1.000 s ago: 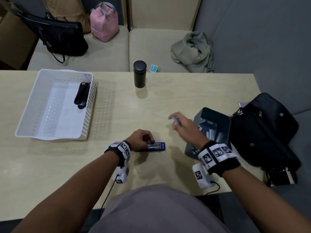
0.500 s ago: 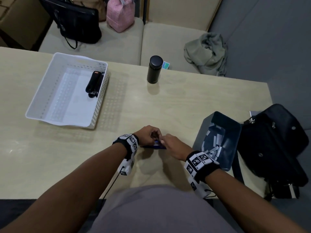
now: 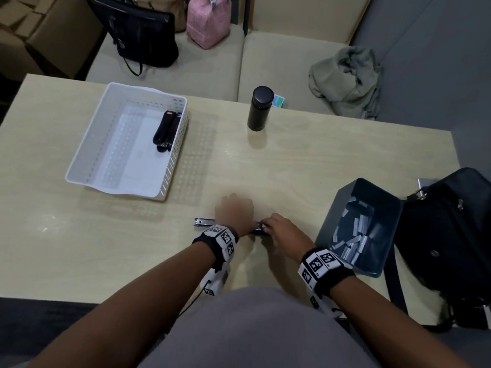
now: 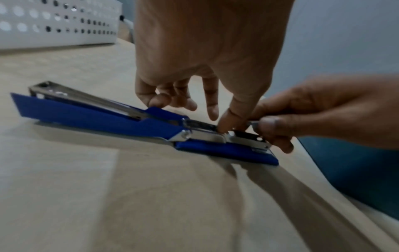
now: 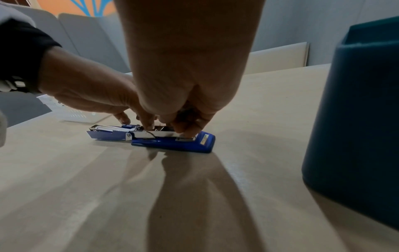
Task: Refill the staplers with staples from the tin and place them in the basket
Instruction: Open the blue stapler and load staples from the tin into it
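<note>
A blue stapler lies folded open and flat on the table, its metal magazine facing up. My left hand hovers over its hinge with fingers hanging fairly straight, the index tip pressing into the magazine. My right hand pinches a short staple strip at the magazine's front end. The dark blue tin holding several loose staple strips stands just right of my right wrist. The white perforated basket at far left holds a black stapler.
A black flask stands at the table's far middle. A black bag lies against the tin on the right edge. Beyond the table, a bench carries bags and a grey-green cloth.
My right hand came from above the tin to the stapler with the staple strip. My left hand loosened its grip and now stretches its fingers over the open stapler.
</note>
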{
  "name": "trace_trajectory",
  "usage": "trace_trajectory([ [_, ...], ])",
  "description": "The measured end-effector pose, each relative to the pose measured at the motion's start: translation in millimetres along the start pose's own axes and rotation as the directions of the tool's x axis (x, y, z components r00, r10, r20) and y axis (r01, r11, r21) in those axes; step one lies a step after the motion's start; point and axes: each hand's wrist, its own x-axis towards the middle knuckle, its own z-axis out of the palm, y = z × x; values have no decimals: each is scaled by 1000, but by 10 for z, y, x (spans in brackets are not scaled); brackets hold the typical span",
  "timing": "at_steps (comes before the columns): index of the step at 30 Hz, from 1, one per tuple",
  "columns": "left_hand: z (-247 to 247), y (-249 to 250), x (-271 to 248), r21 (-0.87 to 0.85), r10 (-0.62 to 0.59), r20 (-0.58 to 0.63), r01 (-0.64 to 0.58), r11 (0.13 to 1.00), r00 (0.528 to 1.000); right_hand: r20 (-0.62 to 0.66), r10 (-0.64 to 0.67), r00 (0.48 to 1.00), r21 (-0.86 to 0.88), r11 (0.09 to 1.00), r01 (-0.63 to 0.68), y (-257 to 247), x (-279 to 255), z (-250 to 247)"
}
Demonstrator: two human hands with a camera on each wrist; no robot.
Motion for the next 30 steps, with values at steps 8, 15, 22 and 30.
trace_trajectory([
  [8, 65, 86, -115, 1, -44, -66, 44, 999, 997, 2, -4, 1000, 29, 1000, 4, 29, 6, -18],
  [15, 67, 93, -109, -34, -83, -68, 81, 996, 994, 9, -5, 1000, 25, 1000, 5, 59, 22, -2],
  [22, 77, 121, -130, -69, -79, -101, 73, 995, 992, -8, -2, 1000, 63, 998, 3, 59, 11, -3],
  [30, 90, 151, -152, -114, -46, -99, 35, 993, 994, -20, -10, 1000, 80, 997, 12, 18, 42, -103],
])
